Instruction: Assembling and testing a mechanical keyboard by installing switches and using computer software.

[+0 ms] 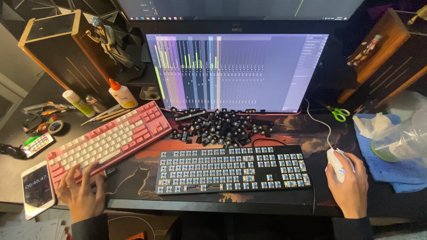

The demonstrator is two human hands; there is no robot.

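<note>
At lower left, the left hand [82, 189] rests with spread, open fingers on the pink-and-white mechanical keyboard [109, 140]. At lower right, the right hand [351, 184] cups the white computer mouse [338, 164]. Its cord runs beside the heap of loose black keycaps [222, 126]; a tug could scatter them.

Stripped keyboard [231, 171] at bench [133, 191] centre. Keycap pile [220, 126] at 12 o'clock, monitor [235, 71] behind it. Second keyboard [109, 140] at 10 o'clock, phone [36, 189] left of it. Mouse [336, 162] at 3 o'clock; scissors [339, 113] at 1 o'clock.
</note>
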